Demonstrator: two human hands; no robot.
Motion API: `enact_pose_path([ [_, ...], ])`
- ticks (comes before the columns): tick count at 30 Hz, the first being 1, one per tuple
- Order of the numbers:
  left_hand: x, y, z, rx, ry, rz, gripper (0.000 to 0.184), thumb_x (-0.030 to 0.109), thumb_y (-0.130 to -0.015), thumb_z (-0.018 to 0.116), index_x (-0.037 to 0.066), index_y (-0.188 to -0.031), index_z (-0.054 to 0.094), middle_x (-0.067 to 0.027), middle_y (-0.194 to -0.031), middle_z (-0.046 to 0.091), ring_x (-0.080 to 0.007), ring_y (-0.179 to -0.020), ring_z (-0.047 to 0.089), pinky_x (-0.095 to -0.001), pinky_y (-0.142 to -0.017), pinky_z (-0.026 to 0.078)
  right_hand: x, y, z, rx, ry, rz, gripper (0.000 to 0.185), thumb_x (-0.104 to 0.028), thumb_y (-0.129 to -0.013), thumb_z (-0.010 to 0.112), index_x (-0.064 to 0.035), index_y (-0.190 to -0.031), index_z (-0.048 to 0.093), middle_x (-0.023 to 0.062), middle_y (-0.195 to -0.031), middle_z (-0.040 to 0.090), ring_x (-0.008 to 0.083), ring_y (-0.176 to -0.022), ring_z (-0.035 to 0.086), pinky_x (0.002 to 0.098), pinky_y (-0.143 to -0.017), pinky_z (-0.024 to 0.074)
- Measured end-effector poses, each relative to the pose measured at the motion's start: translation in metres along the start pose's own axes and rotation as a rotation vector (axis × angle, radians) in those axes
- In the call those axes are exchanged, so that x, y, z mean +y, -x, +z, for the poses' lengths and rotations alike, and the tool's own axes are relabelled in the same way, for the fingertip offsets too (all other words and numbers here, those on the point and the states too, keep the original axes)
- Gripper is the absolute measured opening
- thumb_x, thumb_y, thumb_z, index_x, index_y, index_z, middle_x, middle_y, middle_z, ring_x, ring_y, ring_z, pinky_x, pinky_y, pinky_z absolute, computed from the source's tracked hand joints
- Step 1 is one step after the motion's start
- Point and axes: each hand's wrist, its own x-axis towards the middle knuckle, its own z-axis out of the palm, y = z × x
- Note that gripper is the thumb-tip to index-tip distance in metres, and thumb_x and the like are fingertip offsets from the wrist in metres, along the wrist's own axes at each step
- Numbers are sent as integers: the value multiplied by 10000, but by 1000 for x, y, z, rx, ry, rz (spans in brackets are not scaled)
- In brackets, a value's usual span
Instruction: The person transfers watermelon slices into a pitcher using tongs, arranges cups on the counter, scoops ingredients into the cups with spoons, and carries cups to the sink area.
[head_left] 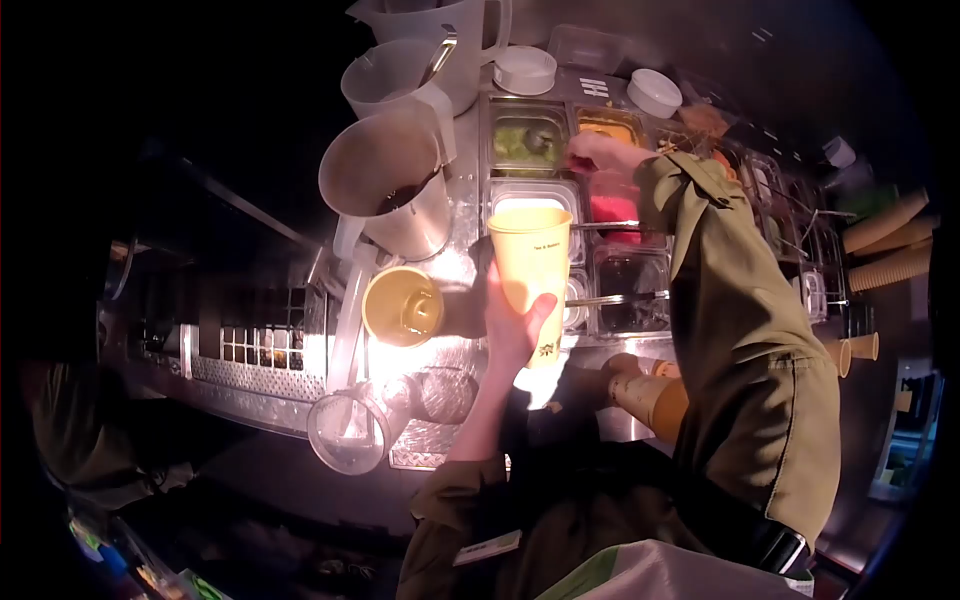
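Observation:
A tall yellow paper cup (530,262) stands upright in my left hand (515,325), whose fingers wrap round its lower half. My right hand (603,155) reaches over the food containers, between the orange-filled one (608,124) and the one with red contents (615,208). Its fingers look curled, and what they hold, if anything, is too small to make out. Just left of it lies a container of green pieces (525,145). Another yellow cup (403,306) sits on the metal counter left of my left hand.
Large plastic jugs (385,180) stand at the upper left, one with dark contents. A clear cup (348,430) is at the lower left. White round lids (525,70) lie behind the containers. Stacked paper cups (650,400) are near my right sleeve, with more stacks (890,240) at the far right.

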Motion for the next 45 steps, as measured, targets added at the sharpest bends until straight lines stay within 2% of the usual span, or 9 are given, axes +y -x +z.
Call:
enact_pose_path([
  [4, -10, 3, 6, 53, -46, -85, 520, 81, -739, 558, -16, -1191, 320, -131, -1036, 491, -191, -922, 503, -303, -806, 421, -18, -47, -25, 99, -82, 31, 218, -168, -806, 493, -44, -640, 559, 72, -560, 538, 172, -500, 522, 301, -442, 408],
  [7, -26, -8, -2, 120, -145, -87, 521, 103, -752, 556, -13, -1202, 321, -133, -1031, 499, -198, -924, 505, -307, -803, 418, -41, -13, -15, 337, 1330, -526, 139, -170, -735, 530, -83, -700, 632, 113, -693, 621, 237, -652, 610, 356, -542, 462],
  [9, -29, -19, -3, 157, -203, -44, 540, 130, -755, 568, -10, -1213, 318, -139, -1029, 508, -207, -926, 511, -312, -802, 418, -42, 11, 2, 432, 1686, -673, 130, -167, -700, 540, -96, -713, 648, 122, -738, 630, 269, -710, 619, 367, -573, 472],
  [13, 1, -44, 10, 174, -303, -5, 588, 193, -740, 619, -8, -1213, 333, -173, -1024, 525, -243, -920, 536, -323, -805, 419, -26, 29, 4, 315, 1595, -648, 143, -143, -685, 530, -74, -722, 650, 125, -734, 632, 292, -725, 616, 382, -616, 482],
  [23, -9, -78, 15, 238, -768, 62, 751, 303, -633, 708, -3, -1227, 366, -229, -1031, 523, -343, -932, 529, -384, -800, 425, 39, -12, -37, 180, 6, -74, 201, -204, -770, 532, -39, -716, 633, 114, -579, 568, 211, -561, 574, 381, -525, 426],
  [29, 3, -71, 22, 259, -828, 4, 808, 321, -600, 723, 8, -1245, 350, -222, -1071, 502, -340, -967, 511, -385, -827, 411, -2, 24, -17, 293, 1206, -705, 197, -216, -718, 542, -48, -681, 639, 178, -682, 601, 331, -676, 594, 417, -619, 461],
  [33, -3, -66, 16, 310, -712, 17, 805, 305, -602, 723, 3, -1244, 345, -217, -1090, 492, -327, -973, 510, -378, -822, 414, 10, -6, -3, 393, 621, -456, 167, -165, -728, 548, -38, -641, 612, 103, -597, 595, 237, -601, 592, 379, -571, 449],
  [38, 14, -73, 17, 332, -738, 0, 766, 306, -612, 720, -10, -1218, 374, -217, -1057, 504, -327, -957, 513, -382, -815, 414, 35, -11, -32, -17, -190, -45, 225, -150, -843, 437, -49, -716, 593, -8, -457, 418, 69, -377, 342, 257, -344, 175],
  [45, -10, -89, 16, 345, -724, 124, 762, 300, -611, 726, -16, -1214, 383, -217, -1026, 511, -321, -941, 507, -388, -815, 406, 37, 8, -40, 232, 214, -318, 196, -187, -789, 518, -59, -719, 648, 23, -512, 511, 100, -421, 422, 262, -370, 286],
])
